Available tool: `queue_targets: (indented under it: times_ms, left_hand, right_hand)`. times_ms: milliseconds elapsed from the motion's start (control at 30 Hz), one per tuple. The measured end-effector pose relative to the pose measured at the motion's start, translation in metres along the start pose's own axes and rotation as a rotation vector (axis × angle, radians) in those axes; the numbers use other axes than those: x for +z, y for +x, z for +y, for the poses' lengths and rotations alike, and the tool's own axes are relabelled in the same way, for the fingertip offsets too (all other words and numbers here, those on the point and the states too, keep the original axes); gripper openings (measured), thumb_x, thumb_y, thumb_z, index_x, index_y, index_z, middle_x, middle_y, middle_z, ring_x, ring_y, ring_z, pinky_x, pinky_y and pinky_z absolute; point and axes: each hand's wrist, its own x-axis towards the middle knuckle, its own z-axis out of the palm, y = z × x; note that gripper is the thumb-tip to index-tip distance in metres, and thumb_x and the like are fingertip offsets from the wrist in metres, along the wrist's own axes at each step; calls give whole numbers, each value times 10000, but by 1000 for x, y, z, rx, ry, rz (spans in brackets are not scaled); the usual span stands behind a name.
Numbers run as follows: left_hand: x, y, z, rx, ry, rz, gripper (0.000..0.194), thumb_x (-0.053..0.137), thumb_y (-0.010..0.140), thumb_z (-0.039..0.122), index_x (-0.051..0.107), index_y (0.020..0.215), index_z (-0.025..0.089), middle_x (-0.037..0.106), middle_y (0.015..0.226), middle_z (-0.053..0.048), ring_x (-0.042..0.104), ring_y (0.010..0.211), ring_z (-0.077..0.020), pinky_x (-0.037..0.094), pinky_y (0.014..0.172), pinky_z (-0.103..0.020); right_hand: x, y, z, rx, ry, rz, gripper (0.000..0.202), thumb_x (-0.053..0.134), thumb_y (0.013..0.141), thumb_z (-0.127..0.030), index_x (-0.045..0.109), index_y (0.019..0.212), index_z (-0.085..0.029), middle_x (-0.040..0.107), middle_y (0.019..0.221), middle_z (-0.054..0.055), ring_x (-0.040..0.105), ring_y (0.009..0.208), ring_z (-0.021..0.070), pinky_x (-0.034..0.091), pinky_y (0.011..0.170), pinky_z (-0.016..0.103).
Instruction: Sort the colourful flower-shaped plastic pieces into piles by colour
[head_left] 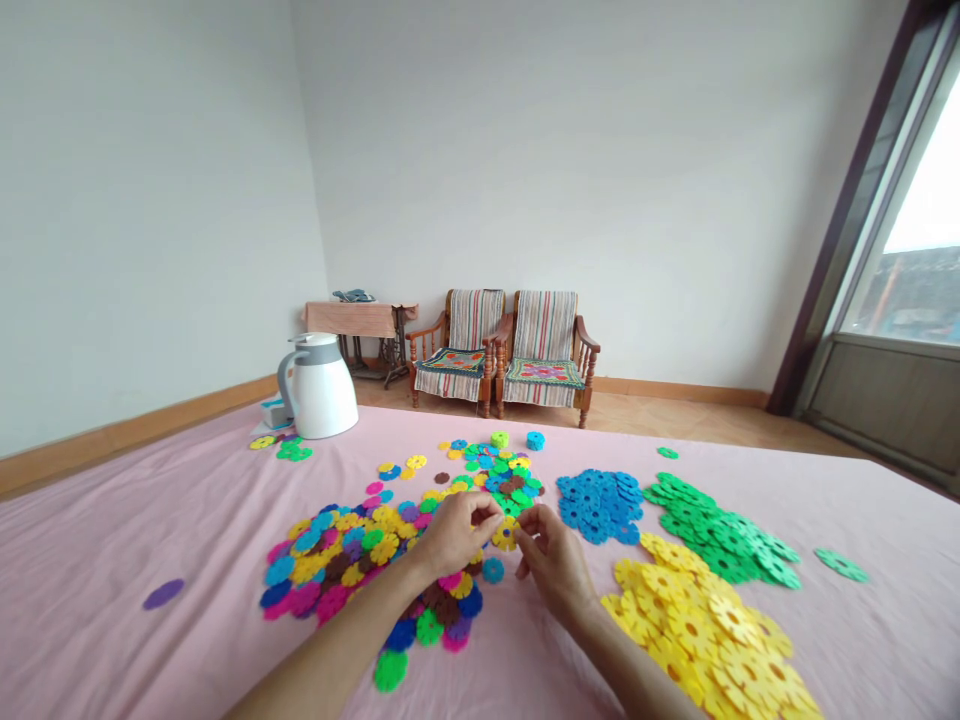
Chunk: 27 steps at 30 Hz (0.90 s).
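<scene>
A yellow notched disc (505, 534) is between my two hands, its edges at the fingertips of both. My left hand (459, 532) is closed in a pinch at the disc's left edge. Finger and thumb of my right hand (553, 560) are closed at its right edge. Under and left of my left hand spreads a mixed pile of coloured discs (382, 532). Right of my right hand lie a heap of blue discs (600, 503), a heap of green discs (720, 532) and a large heap of yellow discs (709, 625).
A pink cloth (112, 560) covers the table. A white jug (324, 388) with a grey handle stands at the back left. Small lime (499, 439) and blue disc stacks (535, 440) stand at the far edge. One purple disc (163, 594) lies alone. Two wooden chairs (544, 325) stand beyond.
</scene>
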Motion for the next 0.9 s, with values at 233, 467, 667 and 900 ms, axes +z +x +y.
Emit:
queue_targets:
  times_ms: [233, 467, 667, 900]
  left_hand:
    - [-7, 2, -15, -33, 109, 159, 195, 471, 813, 242, 620, 715, 163, 645, 703, -13, 586, 672, -142, 420, 633, -230]
    - [-13, 4, -21, -52, 202, 126, 147, 495, 781, 188, 633, 733, 174, 658, 762, -20, 592, 740, -152, 423, 693, -243]
    - [-5, -2, -9, 50, 345, -6, 72, 592, 730, 228, 654, 725, 192, 607, 805, -34, 535, 877, -200, 392, 807, -303]
    - [-8, -7, -13, 126, 482, -181, 115, 623, 677, 239, 604, 785, 204, 562, 857, -27, 501, 904, -205, 365, 800, -309]
  right_hand:
    - [-51, 16, -25, -28, -412, 141, 170, 444, 702, -237, 568, 595, -191, 523, 504, -23, 488, 498, 119, 322, 482, 216]
    - [-117, 21, -22, 128, -862, -362, 185, 450, 610, -139, 594, 496, -164, 569, 492, 0, 491, 492, 102, 254, 468, 214]
    - [-117, 19, -23, 87, -959, -268, 184, 461, 660, -126, 634, 612, -166, 657, 671, 51, 549, 637, 142, 263, 554, 238]
    - [-51, 10, -18, -98, -846, -155, 216, 403, 735, -84, 583, 652, -169, 631, 668, 38, 543, 635, 127, 254, 557, 231]
